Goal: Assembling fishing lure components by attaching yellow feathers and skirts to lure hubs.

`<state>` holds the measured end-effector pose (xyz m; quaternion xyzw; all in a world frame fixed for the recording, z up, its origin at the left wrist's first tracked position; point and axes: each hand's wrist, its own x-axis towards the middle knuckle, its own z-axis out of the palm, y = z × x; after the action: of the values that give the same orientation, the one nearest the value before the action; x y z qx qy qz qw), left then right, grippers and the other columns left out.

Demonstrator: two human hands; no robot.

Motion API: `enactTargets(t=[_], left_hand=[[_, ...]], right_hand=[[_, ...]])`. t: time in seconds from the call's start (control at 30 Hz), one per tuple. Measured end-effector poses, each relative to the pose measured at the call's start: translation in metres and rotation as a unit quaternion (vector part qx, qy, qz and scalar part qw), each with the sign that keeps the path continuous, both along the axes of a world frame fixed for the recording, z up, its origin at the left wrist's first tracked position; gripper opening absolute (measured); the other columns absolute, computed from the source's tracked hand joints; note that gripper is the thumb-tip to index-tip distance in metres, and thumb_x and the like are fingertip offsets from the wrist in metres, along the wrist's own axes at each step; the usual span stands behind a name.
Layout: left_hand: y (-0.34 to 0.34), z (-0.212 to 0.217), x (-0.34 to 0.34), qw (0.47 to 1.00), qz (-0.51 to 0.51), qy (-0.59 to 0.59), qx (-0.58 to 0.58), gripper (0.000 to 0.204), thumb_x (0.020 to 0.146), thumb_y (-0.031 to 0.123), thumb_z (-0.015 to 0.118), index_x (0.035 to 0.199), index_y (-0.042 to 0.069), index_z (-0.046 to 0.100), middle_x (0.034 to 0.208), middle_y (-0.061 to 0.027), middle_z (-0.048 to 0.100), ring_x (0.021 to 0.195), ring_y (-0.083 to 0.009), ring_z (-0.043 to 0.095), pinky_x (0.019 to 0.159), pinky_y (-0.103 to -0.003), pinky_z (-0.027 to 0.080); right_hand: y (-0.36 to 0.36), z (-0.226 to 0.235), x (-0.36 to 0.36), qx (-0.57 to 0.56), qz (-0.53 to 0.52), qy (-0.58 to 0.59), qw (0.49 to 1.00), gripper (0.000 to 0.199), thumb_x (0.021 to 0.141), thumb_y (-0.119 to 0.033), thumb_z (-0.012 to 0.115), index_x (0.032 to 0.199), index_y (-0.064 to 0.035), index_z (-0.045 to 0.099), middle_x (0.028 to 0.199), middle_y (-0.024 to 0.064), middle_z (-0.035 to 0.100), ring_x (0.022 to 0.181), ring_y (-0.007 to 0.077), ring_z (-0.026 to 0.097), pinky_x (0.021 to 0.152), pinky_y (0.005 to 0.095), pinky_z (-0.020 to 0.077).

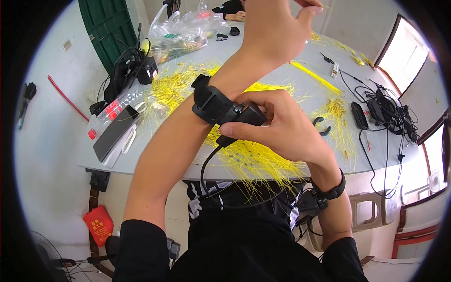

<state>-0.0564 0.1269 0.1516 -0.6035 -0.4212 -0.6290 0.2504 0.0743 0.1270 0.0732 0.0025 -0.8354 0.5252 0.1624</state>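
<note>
1. Filling the middle of the frame, a grey round table (70, 141) carries loose yellow strands (253, 162) spread from upper left to lower centre; clear plastic bags (183, 30) sit at the top, a tangle of black cables (390, 110) at the right edge.
2. Left forearm rises from lower left to top centre; left hand (277, 28) is loosely curled at the top edge, fingertips drawn toward the thumb, holding nothing that I can see.
3. Right hand (277, 124) sits at centre, fingers closed around a small black device (249, 115); a black band circles its own wrist.
4. Black wrist strap (211, 103) wraps the left wrist, its band crossing the forearm; the device lies on it, long axis running lower right to upper left, just left of the right knuckles.
5. Black cable (206, 164) drops from the device toward lower centre.
</note>
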Motion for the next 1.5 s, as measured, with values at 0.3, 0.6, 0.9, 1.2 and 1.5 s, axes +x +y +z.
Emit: enactTargets(t=[0.3,0.6,0.9,1.2,1.5], left_hand=[[-0.032,-0.050,-0.009,0.850,-0.270,-0.362,-0.270,0.023,0.099,0.019,0.074,0.116,0.003,0.076,0.105,-0.0037,0.077,0.051,-0.0020,0.043,0.050,-0.020,0.036],[-0.049,-0.087,-0.003,0.798,-0.289,-0.408,-0.338,0.028,0.101,0.020,0.071,0.121,0.001,0.073,0.116,-0.0061,0.076,0.049,-0.0008,0.038,0.050,-0.020,0.034],[-0.048,-0.095,-0.006,0.789,-0.273,-0.455,-0.310,0.028,0.097,0.020,0.076,0.118,0.001,0.076,0.072,0.0028,0.062,0.053,-0.0035,0.039,0.053,-0.023,0.033],[-0.042,-0.100,-0.011,0.781,-0.272,-0.474,-0.302,0.032,0.097,0.022,0.076,0.118,-0.002,0.073,0.060,0.0049,0.051,0.052,-0.0059,0.041,0.054,-0.026,0.033],[-0.045,-0.098,-0.013,0.793,-0.263,-0.471,-0.282,0.026,0.099,0.022,0.073,0.115,0.003,0.075,0.060,0.0049,0.051,0.052,-0.0048,0.042,0.052,-0.023,0.031]], right_hand=[[0.074,0.027,0.037,0.012,0.018,-0.039,0.999,0.019,0.097,-0.015,0.075,0.099,0.0040,0.073,0.085,0.0068,0.076,0.080,0.0127,0.075,0.070,0.0224,0.0562],[0.101,0.016,0.022,0.007,-0.203,0.087,0.975,0.014,0.096,-0.017,0.066,0.094,-0.0050,0.072,0.080,-0.0027,0.062,0.060,0.0014,0.040,0.054,0.0210,0.0304],[0.097,0.009,0.011,-0.008,-0.110,0.019,0.994,0.030,0.102,-0.032,0.069,0.106,-0.0033,0.079,0.098,0.0017,0.078,0.064,0.0044,0.050,0.055,0.0205,0.0388],[0.085,0.001,0.002,-0.008,-0.061,-0.018,0.998,0.026,0.105,-0.022,0.065,0.099,-0.0007,0.079,0.087,0.0032,0.077,0.062,0.0034,0.046,0.056,0.0214,0.0380],[0.089,-0.004,0.000,-0.024,-0.049,-0.031,0.998,0.025,0.104,-0.020,0.063,0.097,-0.0018,0.079,0.084,0.0022,0.076,0.061,0.0030,0.043,0.054,0.0218,0.0345]])
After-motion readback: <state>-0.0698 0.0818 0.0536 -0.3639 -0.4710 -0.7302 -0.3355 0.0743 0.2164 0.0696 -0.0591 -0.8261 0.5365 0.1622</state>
